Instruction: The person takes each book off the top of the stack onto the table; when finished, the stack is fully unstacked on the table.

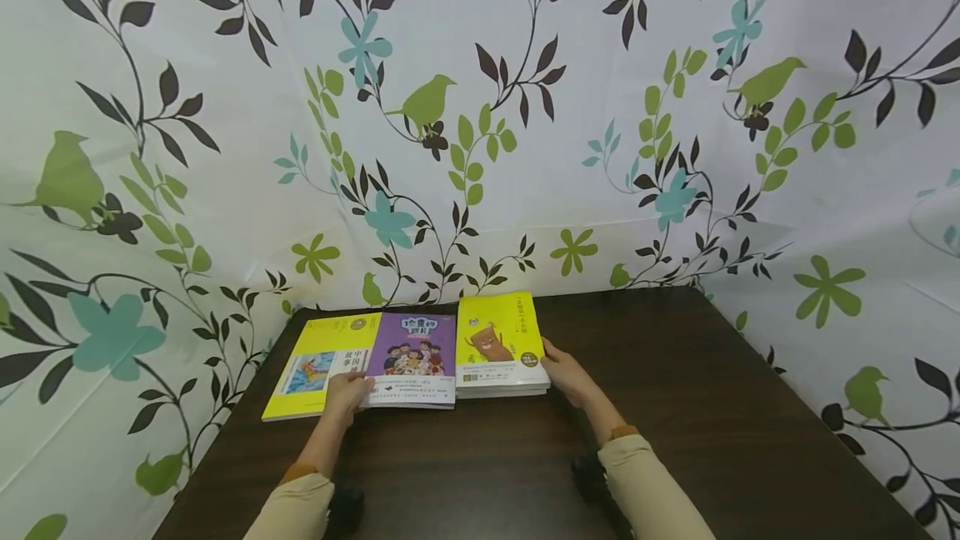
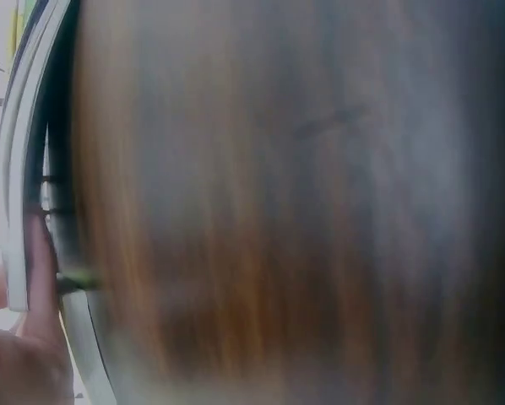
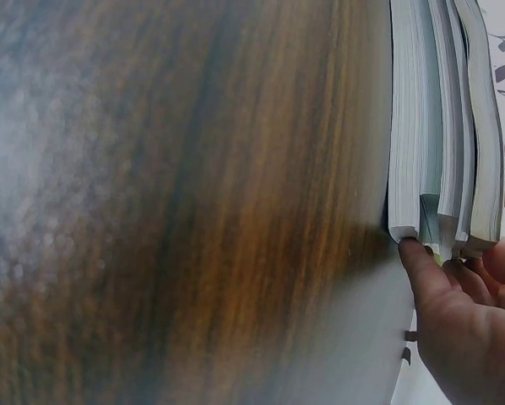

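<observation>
My left hand pinches the left lower edge of a purple book with cartoon children on its cover. In the left wrist view a finger lies beneath the lifted book edge. The purple book overlaps a yellow picture book on its left. To the right stands a stack of books, topped by a yellow book with a brown cartoon figure. My right hand holds the stack's right lower corner, its fingers against the edges of the books.
The dark wooden table extends in front of the books and to their right. A patterned cloth with leaves and birds hangs behind the table and along its sides.
</observation>
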Demonstrator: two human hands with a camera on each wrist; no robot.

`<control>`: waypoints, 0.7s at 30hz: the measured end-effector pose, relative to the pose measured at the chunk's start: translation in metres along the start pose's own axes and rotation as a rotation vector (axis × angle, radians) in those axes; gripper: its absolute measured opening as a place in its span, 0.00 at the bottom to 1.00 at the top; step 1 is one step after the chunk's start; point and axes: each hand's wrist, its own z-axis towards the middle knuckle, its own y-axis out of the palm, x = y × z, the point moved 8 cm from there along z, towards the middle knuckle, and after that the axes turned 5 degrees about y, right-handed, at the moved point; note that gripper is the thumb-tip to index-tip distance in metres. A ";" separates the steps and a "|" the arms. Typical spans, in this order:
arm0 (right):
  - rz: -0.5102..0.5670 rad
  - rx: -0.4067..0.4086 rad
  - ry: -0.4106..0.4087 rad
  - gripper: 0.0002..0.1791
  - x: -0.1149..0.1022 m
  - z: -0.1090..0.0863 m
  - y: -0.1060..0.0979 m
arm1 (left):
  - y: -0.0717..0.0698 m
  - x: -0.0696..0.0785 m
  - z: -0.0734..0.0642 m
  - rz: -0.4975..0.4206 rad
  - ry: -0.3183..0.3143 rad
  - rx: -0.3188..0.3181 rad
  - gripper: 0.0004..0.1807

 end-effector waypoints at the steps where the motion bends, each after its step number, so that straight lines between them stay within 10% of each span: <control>1: 0.001 -0.002 -0.001 0.32 0.000 0.000 0.000 | 0.000 0.000 0.000 0.020 0.011 -0.004 0.27; 12: -0.013 0.000 0.014 0.32 -0.002 0.000 -0.001 | -0.006 0.025 -0.005 0.279 0.109 -0.063 0.24; 21: -0.009 -0.003 -0.001 0.32 -0.003 -0.002 0.000 | 0.001 0.043 -0.014 0.567 0.226 0.016 0.19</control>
